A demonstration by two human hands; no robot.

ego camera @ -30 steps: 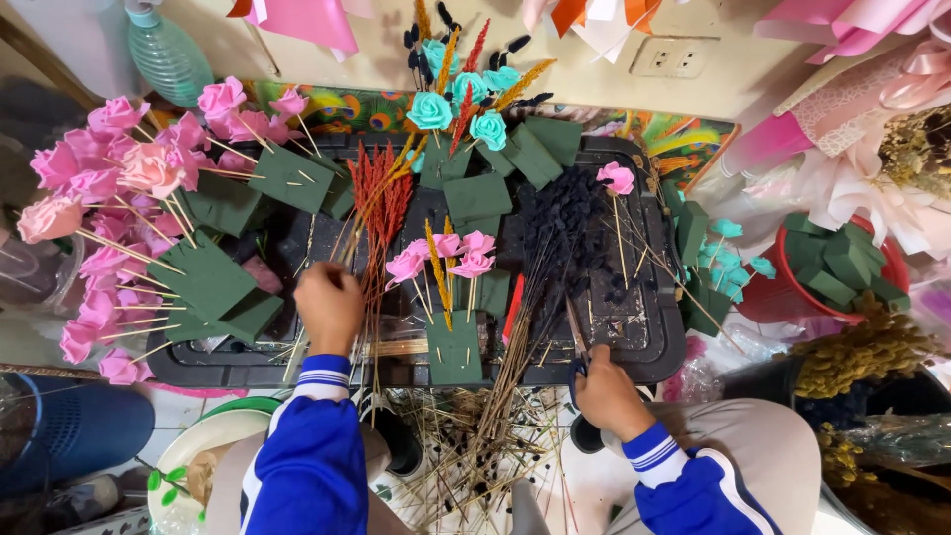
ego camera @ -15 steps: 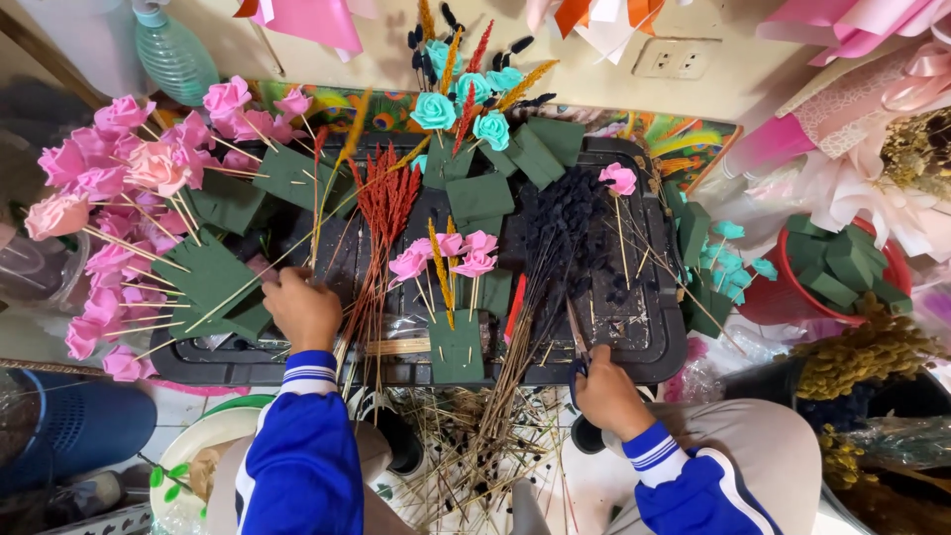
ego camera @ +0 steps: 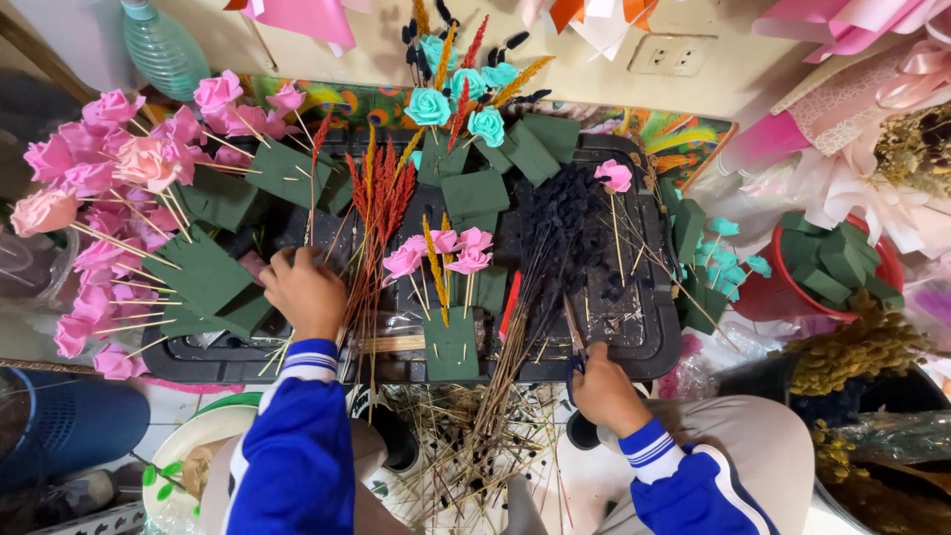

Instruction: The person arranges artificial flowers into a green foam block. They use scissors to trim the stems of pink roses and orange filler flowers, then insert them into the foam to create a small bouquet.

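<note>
My left hand (ego camera: pixel 302 292) is over the left part of a black tray (ego camera: pixel 649 347), fingers closed on a thin dried stem (ego camera: pixel 315 183) with a reddish tip that points away from me. Next to it on the right lies a bundle of red and orange dried stems (ego camera: pixel 381 193). My right hand (ego camera: pixel 606 394) rests at the tray's near edge and grips blue-handled scissors (ego camera: pixel 573 332), blades pointing up beside a bunch of dark dried stems (ego camera: pixel 560 233). Between the hands stands a green foam block (ego camera: pixel 451 345) with pink foam roses (ego camera: pixel 446 248) stuck in it.
Pink roses on sticks (ego camera: pixel 94 198) in green foam blocks (ego camera: pixel 203 277) fill the left. Teal roses (ego camera: pixel 456 99) stand at the back. A red bowl of foam pieces (ego camera: pixel 837 263) is at the right. Cut stems (ego camera: pixel 466 446) litter the floor by my knees.
My left hand has moved left, away from the red bundle, with a thin stem in it. The right hand with the scissors has stayed put.
</note>
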